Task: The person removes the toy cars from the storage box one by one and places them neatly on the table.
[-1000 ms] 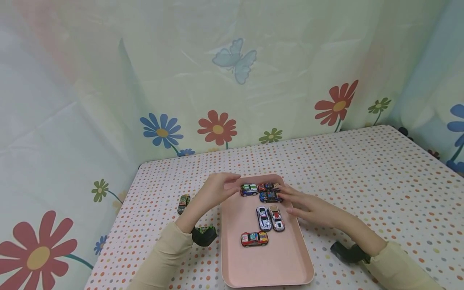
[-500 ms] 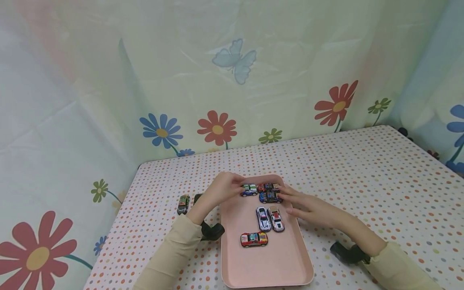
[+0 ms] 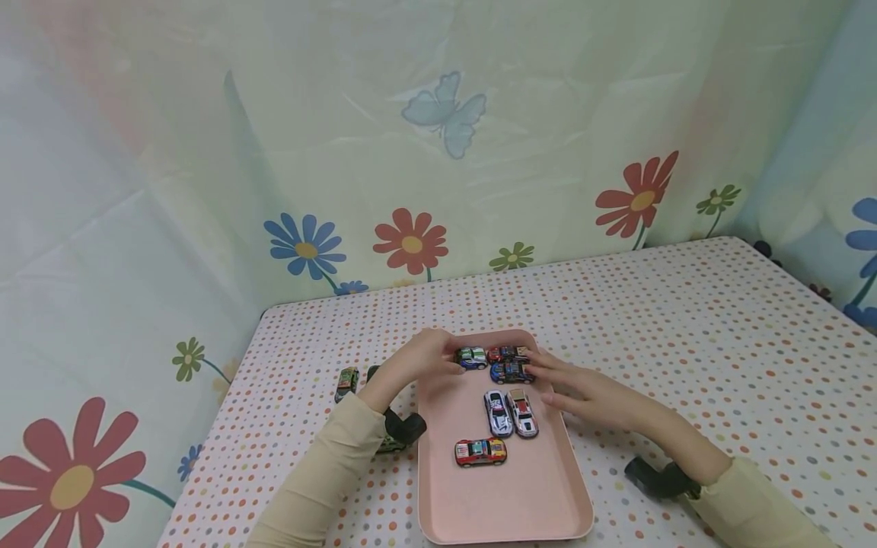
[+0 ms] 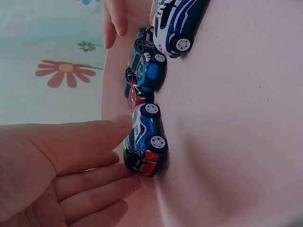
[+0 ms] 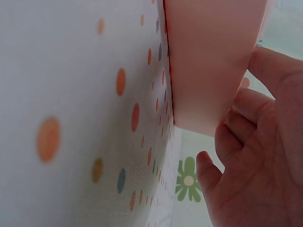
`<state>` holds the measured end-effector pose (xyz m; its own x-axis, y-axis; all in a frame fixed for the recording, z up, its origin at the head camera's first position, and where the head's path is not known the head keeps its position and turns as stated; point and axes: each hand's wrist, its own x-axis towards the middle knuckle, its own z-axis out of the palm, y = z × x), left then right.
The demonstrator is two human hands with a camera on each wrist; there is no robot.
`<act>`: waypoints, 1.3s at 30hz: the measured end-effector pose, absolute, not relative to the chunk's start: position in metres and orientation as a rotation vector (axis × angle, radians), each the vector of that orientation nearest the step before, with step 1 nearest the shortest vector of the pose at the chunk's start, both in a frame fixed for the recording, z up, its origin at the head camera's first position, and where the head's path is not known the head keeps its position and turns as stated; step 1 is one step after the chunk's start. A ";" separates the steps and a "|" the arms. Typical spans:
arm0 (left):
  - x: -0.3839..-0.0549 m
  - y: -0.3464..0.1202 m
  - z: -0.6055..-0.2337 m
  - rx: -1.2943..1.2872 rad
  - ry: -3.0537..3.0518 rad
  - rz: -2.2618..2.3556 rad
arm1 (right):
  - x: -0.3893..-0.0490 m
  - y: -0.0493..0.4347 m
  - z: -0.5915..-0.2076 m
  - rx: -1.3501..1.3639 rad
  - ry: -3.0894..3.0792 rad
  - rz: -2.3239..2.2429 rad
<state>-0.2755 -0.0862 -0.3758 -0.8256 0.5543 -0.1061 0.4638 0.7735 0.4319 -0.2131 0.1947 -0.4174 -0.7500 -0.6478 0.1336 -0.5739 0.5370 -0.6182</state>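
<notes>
My left hand (image 3: 418, 361) is at the far left corner of the pink tray (image 3: 507, 502). In the left wrist view, its thumb overlaps the side of a blue, white and green toy car (image 4: 144, 132), and its fingers lie at the car's rear. The car stands on its wheels in the tray. Beside it are a red-and-black toy car (image 3: 505, 353) and a blue-and-black toy car (image 3: 510, 372). My right hand (image 3: 596, 392) rests on the tray's right rim, fingers extended, fingertips close to the blue-and-black car.
Mid-tray, a white toy car (image 3: 498, 415) and a white-and-red toy car (image 3: 523, 415) stand side by side. Nearer is a red-and-yellow toy car (image 3: 481, 452). Left of the tray, a green-and-black toy car (image 3: 347, 383) sits on the dotted tablecloth (image 3: 658, 320); my left arm partly hides others.
My left hand has moved slightly right, over the tray's corner, bringing its fingers to the blue, white and green car. The right hand and the cars in the tray look unchanged.
</notes>
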 end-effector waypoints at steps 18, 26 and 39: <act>-0.282 -0.080 -0.376 0.830 2.765 0.398 | -0.214 0.194 -0.417 -1.102 2.648 -0.999; -0.279 -0.082 -0.391 0.853 2.842 0.427 | -0.214 0.196 -0.419 -1.069 2.658 -0.984; -0.275 -0.084 -0.398 0.884 2.854 0.565 | -0.215 0.197 -0.420 -1.088 2.669 -0.969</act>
